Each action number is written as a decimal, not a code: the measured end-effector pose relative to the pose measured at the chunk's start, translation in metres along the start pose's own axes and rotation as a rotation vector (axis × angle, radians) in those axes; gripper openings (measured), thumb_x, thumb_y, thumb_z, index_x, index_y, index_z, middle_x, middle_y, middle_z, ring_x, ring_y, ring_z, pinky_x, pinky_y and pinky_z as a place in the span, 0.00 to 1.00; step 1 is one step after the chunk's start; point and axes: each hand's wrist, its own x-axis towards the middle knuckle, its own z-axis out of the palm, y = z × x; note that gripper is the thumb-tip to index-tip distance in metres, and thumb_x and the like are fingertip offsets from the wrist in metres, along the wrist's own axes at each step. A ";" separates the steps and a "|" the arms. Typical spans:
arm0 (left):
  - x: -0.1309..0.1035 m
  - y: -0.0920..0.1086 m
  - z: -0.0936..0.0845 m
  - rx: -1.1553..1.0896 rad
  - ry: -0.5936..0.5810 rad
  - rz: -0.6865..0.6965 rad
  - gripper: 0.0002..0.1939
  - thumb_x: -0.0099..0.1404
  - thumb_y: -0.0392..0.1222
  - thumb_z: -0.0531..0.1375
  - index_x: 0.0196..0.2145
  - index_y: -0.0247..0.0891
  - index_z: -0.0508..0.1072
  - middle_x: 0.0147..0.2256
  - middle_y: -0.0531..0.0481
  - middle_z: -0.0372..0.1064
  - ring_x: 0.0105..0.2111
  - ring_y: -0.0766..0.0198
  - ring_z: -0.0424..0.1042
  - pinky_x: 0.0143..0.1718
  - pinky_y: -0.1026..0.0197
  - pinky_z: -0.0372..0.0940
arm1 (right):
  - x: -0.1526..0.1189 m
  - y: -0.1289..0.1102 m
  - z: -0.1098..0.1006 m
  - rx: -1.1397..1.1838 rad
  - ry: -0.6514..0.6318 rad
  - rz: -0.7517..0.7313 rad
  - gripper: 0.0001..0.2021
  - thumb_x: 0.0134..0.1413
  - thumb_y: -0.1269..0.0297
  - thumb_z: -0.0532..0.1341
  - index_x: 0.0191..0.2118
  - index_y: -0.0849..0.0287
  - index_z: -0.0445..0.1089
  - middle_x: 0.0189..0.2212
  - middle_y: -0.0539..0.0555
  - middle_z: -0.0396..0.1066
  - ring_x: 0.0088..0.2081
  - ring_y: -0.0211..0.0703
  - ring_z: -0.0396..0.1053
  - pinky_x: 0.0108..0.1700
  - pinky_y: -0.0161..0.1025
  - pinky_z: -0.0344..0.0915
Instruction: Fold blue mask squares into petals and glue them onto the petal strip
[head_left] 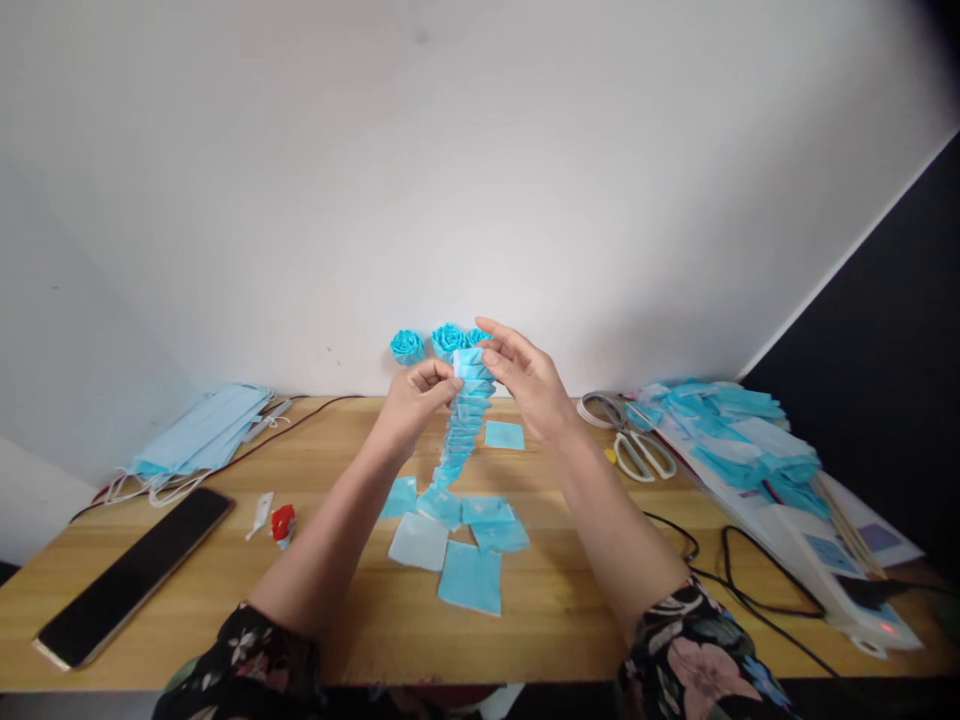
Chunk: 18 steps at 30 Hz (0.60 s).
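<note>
A long blue pleated strip (465, 425), which looks like mask fabric, hangs upright above the table. My left hand (415, 402) pinches its left edge near the top between thumb and fingers. At the top right corner, my right hand (534, 388) holds the strip with the thumb against it and the fingers bent behind. The strip's lower end reaches down to several loose blue fabric squares (470, 578), one of them paler with its whitish side up. Another blue square (505, 435) lies apart, beyond my right wrist. Behind my hands stand three blue fabric roses (407, 346), one partly hidden.
Face masks (206, 430) and a black phone (135, 575) lie at left, near a small red-wrapped thing (283, 524). To the right are scissors (643, 456), a blue fabric pile (739, 435), black cables (739, 590) and a white power strip (840, 580). A wall closes the back.
</note>
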 end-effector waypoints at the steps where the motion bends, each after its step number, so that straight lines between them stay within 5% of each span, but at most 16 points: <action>1: 0.000 0.000 0.001 0.004 -0.008 -0.007 0.11 0.52 0.44 0.68 0.24 0.38 0.71 0.22 0.55 0.65 0.24 0.68 0.63 0.29 0.63 0.60 | -0.001 0.000 0.001 -0.006 -0.005 -0.001 0.26 0.54 0.56 0.68 0.58 0.53 0.72 0.38 0.50 0.72 0.38 0.38 0.69 0.40 0.36 0.69; 8: 0.002 0.000 -0.006 -0.114 -0.008 0.016 0.11 0.53 0.44 0.70 0.25 0.38 0.72 0.23 0.55 0.66 0.25 0.68 0.64 0.31 0.64 0.60 | 0.001 0.004 -0.001 0.032 0.034 0.013 0.24 0.56 0.53 0.67 0.58 0.51 0.72 0.37 0.51 0.73 0.37 0.39 0.70 0.42 0.39 0.71; 18: 0.004 0.001 -0.007 -0.230 0.065 0.043 0.13 0.52 0.46 0.71 0.25 0.37 0.73 0.20 0.56 0.66 0.24 0.69 0.65 0.31 0.64 0.62 | 0.000 0.004 0.001 0.024 -0.088 0.027 0.26 0.56 0.53 0.67 0.60 0.53 0.70 0.42 0.53 0.76 0.42 0.42 0.72 0.45 0.42 0.72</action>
